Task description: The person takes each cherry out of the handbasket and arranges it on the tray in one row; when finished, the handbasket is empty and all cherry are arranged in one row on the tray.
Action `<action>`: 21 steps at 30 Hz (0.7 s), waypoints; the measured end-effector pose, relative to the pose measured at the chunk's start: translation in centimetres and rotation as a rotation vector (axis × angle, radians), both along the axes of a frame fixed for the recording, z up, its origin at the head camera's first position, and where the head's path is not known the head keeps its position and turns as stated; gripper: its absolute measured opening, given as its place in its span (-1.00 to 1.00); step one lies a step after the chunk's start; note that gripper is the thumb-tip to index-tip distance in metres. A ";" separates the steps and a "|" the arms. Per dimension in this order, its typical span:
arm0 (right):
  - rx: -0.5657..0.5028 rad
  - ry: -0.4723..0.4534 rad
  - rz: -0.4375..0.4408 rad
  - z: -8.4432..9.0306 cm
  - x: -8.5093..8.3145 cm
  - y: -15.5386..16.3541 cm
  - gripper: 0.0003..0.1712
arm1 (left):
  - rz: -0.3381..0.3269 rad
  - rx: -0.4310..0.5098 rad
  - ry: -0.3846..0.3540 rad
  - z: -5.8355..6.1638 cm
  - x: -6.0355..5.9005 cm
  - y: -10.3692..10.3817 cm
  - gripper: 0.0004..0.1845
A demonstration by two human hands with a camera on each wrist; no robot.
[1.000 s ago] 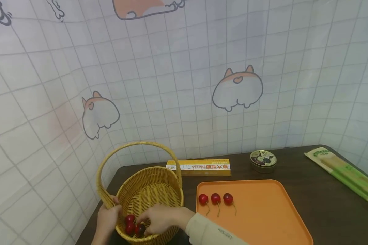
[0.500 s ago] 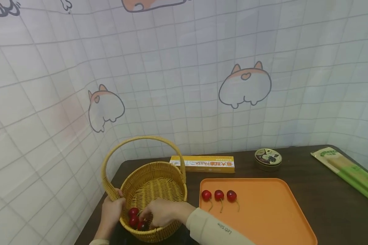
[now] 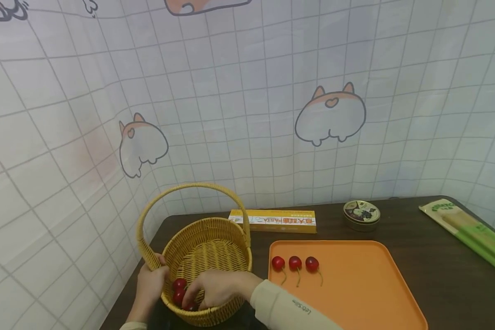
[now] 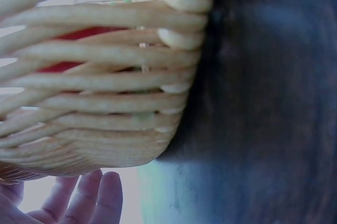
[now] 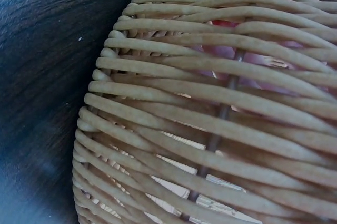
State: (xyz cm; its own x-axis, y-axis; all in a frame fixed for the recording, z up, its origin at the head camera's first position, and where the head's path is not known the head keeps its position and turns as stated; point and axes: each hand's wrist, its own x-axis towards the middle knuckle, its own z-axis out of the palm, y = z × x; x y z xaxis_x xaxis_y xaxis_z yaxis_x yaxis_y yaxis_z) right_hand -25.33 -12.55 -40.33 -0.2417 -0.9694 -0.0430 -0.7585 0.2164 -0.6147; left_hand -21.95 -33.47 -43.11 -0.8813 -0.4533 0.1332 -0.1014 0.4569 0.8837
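My left hand (image 3: 150,280) holds the yellow wicker basket (image 3: 208,223) at its left rim, by the foot of the tall handle. In the left wrist view, several fingers (image 4: 108,197) show beside the woven wall. My right hand (image 3: 218,286) reaches inside, its fingers bent down around a dark red cherry (image 3: 192,306) near the front wall. The fingertips are partly hidden by the cherry and basket rim. Two more red cherries (image 3: 179,291) lie beside it, toward the left hand. Through the weave (image 5: 210,103) in the right wrist view, only patches of red and pink show.
Right of the basket lies an orange tray (image 3: 354,284), with three stemmed cherries (image 3: 295,263) in a row at its back left. Behind stand a yellow pasta box (image 3: 280,221) and a round tin (image 3: 361,215). A green packet (image 3: 470,233) lies far right on the dark table.
The head view has shifted slightly. My right hand's fingers have moved a little left and down over the dark cherry, covering more of it. The left hand keeps its hold on the basket.
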 end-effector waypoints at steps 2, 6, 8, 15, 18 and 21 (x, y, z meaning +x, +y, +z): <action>0.000 -0.004 0.002 0.0 0.1 0.0 -0.58 | 0.000 -0.004 0.003 0.0 0.1 0.0 -0.75; 0.009 0.006 -0.007 0.0 0.1 0.0 -0.58 | -0.001 -0.008 0.013 0.0 0.1 0.0 -0.74; 0.013 0.007 -0.013 -0.1 0.1 -0.1 -0.59 | 0.001 -0.010 0.019 -0.1 0.1 0.0 -0.74; 0.007 0.020 -0.019 -0.4 0.0 -0.1 -0.68 | 0.000 -0.017 0.026 -0.3 0.1 -0.1 -0.74; -0.021 0.026 -0.024 -0.4 0.0 0.0 -0.71 | -0.004 -0.017 0.021 -0.3 0.1 -0.1 -0.74; -0.058 0.017 -0.050 -0.3 0.1 0.2 -0.71 | -0.009 -0.018 0.020 -0.2 0.0 -0.1 -0.75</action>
